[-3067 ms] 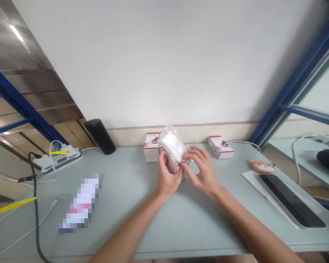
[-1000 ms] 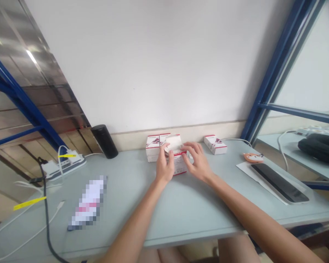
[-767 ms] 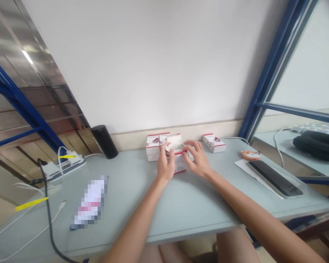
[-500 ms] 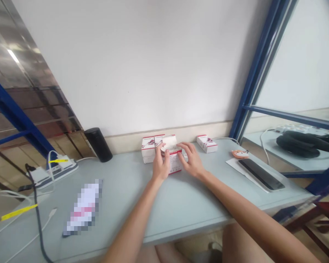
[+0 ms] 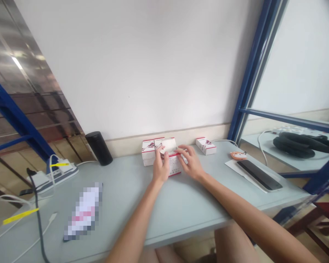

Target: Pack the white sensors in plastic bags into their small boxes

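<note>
1. Both hands are out at the far side of the table (image 5: 181, 212), close to the wall, and the action is all on one small red-and-white box (image 5: 174, 167).
2. The box sits on the table between the two hands, with its white top flap (image 5: 169, 143) standing up and open.
3. The left hand (image 5: 160, 168) has the box gripped from its left side, the fingers curled round it and the thumb pressed on the near face.
4. The right hand (image 5: 191, 165) is loose, not clenched. Its fingers are spread and the fingertips (image 5: 181, 149) rest on the box's top right edge by the flap.
5. Just behind and to the left, touching the wall strip, is a pair of stacked boxes (image 5: 147, 153) of the same kind, and the held box is right beside them.
6. Off to the right is a lone box (image 5: 205, 145), well clear of the hands.
7. Further right, a dark phone (image 5: 259, 175) lies on a sheet of paper (image 5: 231, 166), with a little orange trinket (image 5: 238, 155) just beyond it.
8. On the left, a black cylinder (image 5: 99, 148) stands upright against the wall, well apart from the box.
9. Further left, a white power strip (image 5: 55, 172) has plugs in it, and a black cable (image 5: 38, 223) trails toward the near edge.
10. A blurred-out item (image 5: 83, 212) lies flat on the near left of the table.
11. A blue post (image 5: 249, 73) rises at the table's right corner, and past it a second table (image 5: 265, 144) carries a black bundle (image 5: 301, 143).
</note>
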Tool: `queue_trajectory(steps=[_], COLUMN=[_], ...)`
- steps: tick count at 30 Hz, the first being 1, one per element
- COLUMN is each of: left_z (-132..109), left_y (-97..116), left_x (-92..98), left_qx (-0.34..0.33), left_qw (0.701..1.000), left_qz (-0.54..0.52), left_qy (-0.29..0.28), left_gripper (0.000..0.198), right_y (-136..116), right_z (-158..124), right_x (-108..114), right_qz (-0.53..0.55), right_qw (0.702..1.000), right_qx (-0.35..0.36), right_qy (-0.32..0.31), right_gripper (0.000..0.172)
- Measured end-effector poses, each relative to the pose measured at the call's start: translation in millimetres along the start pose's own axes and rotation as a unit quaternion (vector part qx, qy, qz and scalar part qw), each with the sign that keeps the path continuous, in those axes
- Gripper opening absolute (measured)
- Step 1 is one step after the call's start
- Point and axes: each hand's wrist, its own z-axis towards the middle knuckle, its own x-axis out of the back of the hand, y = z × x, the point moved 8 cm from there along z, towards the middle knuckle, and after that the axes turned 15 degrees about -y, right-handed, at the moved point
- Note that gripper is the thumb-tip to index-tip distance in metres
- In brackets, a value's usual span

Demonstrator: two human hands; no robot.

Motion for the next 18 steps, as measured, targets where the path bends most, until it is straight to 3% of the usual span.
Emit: queue_trajectory(steps=[4, 8, 13, 16, 18], left_z=[-1.7, -2.1, -1.0, 0.3, 0.5], left_y=[-1.8, -6.7, 0.3, 7.5, 6.1], left_x=[1.6, 0.7, -3.4, -8.8, -8.5], left_qx=[0.004, 0.007, 0.000, -0.037, -0.038], left_qw=[1.000, 0.996, 0.999, 0.998, 0.998], left_qz=[-0.026, -0.092, -0.037, -0.008, -0.001], left_qy=[0.013, 0.011, -0.024, -0.051, -0.039], left_gripper=[0.041, 0.057, 0.050, 0.045, 0.044], right_y=[2.9, 13.9, 12.6, 13.3, 21.6], right_z=[-3.4, -5.7, -1.9, -0.1, 0.1], right_x=[-0.7, -1.9, -3.5, 0.1, 3.9], right_qz=[0.050, 0.144, 0.172, 0.208, 0.209], right_qw=[0.998, 0.986, 0.983, 0.975, 0.974], right_qx=[-0.028, -0.070, -0.069, -0.065, -0.080], right_qy=[0.025, 0.050, -0.014, -0.032, -0.025], right_gripper=[0.040, 0.058, 0.031, 0.030, 0.035])
